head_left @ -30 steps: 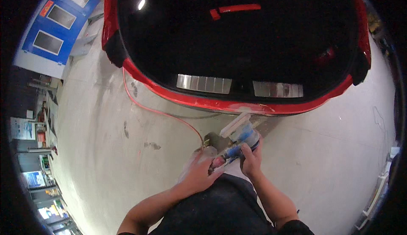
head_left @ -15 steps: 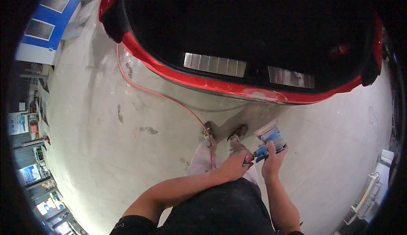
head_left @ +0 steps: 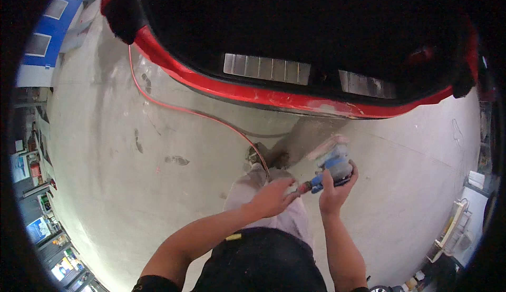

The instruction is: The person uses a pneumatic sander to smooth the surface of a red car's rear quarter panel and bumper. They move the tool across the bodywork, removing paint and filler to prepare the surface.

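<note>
In front of my thighs, my right hand (head_left: 334,192) grips a blue and grey air sander (head_left: 337,169), its flat pad turned up and away from me. The sander's pad is smeared by motion. My left hand (head_left: 274,197) has its fingers closed round the red hose coupling (head_left: 304,187) at the sander's near left end. A thin red air hose (head_left: 208,116) comes across the floor from the left and disappears behind my left hand. Exactly how the coupling meets the sander is too small to make out.
Ahead stands a red car's open boot (head_left: 253,98), with a pale sanded patch (head_left: 321,106) on its rear edge and metal plates (head_left: 266,69) inside. Crowded shelves (head_left: 39,207) line the left side. A white wheeled rack (head_left: 450,231) stands at the right.
My left hand has shifted a little left and up, with the coupling still in its fingers. The sander has tilted slightly in my right hand. The car sits higher in view.
</note>
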`<state>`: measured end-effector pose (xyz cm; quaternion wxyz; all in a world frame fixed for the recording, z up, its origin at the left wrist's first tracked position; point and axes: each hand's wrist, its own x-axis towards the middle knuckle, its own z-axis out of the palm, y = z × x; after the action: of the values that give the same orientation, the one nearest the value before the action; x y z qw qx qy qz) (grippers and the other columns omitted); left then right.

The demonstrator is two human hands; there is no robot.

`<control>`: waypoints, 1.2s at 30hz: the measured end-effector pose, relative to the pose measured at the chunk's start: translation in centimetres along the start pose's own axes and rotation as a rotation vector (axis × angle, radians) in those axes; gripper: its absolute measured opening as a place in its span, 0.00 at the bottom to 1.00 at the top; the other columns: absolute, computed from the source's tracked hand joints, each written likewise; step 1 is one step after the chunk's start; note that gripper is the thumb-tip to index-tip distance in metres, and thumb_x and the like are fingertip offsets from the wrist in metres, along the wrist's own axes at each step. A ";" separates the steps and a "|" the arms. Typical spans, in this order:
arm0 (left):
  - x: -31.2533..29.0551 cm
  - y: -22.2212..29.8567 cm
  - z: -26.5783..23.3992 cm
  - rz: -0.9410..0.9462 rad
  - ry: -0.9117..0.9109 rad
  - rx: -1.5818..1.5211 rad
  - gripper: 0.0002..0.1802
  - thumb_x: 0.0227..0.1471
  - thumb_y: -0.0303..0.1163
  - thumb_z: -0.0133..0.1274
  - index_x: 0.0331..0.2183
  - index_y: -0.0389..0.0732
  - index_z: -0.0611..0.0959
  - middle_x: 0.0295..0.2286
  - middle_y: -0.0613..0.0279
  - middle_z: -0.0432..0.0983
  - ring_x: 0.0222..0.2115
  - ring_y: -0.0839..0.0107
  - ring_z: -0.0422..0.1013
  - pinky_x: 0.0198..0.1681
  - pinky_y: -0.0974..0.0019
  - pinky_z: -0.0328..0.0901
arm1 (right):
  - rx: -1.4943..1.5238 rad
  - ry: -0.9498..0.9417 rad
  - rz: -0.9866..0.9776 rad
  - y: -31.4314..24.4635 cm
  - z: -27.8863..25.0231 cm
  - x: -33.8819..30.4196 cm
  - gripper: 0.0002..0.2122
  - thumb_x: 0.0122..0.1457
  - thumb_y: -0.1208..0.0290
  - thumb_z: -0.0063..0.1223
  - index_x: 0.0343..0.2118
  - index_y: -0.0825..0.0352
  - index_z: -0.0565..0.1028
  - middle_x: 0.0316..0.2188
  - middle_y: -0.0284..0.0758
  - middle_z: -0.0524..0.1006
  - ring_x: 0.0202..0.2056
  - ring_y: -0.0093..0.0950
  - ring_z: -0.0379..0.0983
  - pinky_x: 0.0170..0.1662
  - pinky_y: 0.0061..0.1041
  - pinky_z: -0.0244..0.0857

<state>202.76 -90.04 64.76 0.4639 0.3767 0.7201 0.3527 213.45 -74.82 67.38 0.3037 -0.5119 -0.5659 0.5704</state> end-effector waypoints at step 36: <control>20.4 -33.2 -18.6 0.735 0.905 1.189 0.42 0.57 0.59 0.45 0.54 0.28 0.65 0.57 0.39 0.56 0.58 0.40 0.55 0.60 0.39 0.47 | -0.265 0.242 -0.016 14.4 15.2 5.5 0.34 0.49 0.79 0.54 0.61 0.73 0.53 0.47 0.42 0.65 0.46 0.30 0.66 0.49 0.30 0.65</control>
<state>172.39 -90.80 34.06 -0.2915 0.5917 0.7344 0.1601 201.12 -77.34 49.78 0.3039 -0.6079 -0.5995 0.4227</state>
